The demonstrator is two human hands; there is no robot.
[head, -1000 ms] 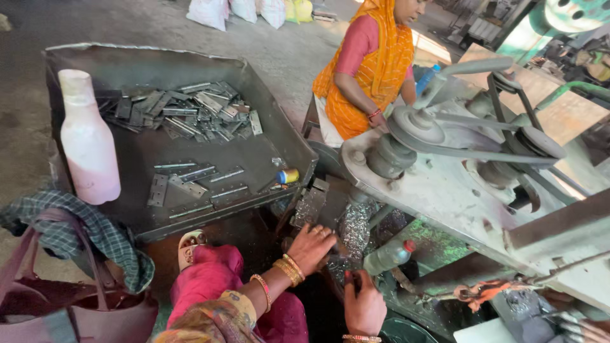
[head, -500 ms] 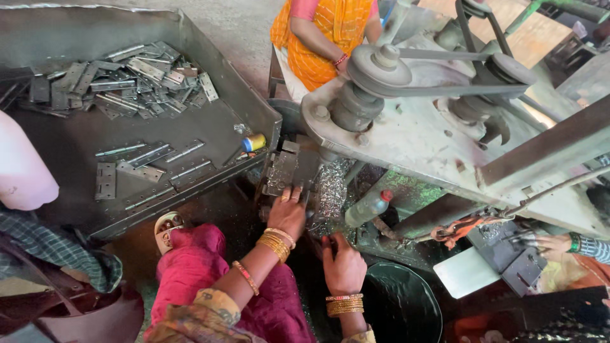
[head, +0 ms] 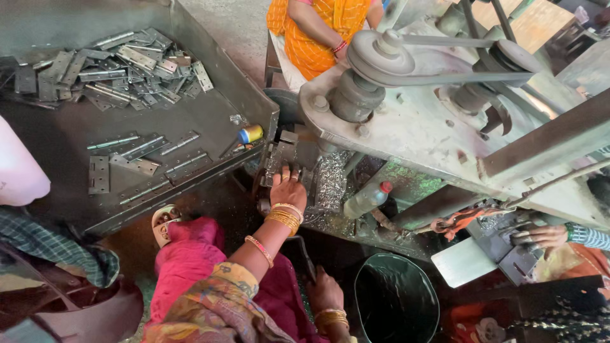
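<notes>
The left hand (head: 289, 189) is pressing flat, fingers spread, steadying something on the machine bed (head: 318, 184), while the right hand (head: 325, 293) is gripping a dark lever (head: 305, 254).

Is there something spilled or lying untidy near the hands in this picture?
Yes. Shiny metal shavings lie strewn on the machine bed beside the left hand, and a plastic bottle lies tilted among them.

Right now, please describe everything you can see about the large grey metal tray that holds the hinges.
The large grey metal tray is a shallow, dull steel box with low raised walls, worn and dusty. It sits to the left of the grey press machine, one corner close to it. A loose heap of flat metal hinges fills its far end; several single hinges lie spread nearer. A small blue and yellow cylinder rests by the right wall. Neither hand touches it.
</notes>
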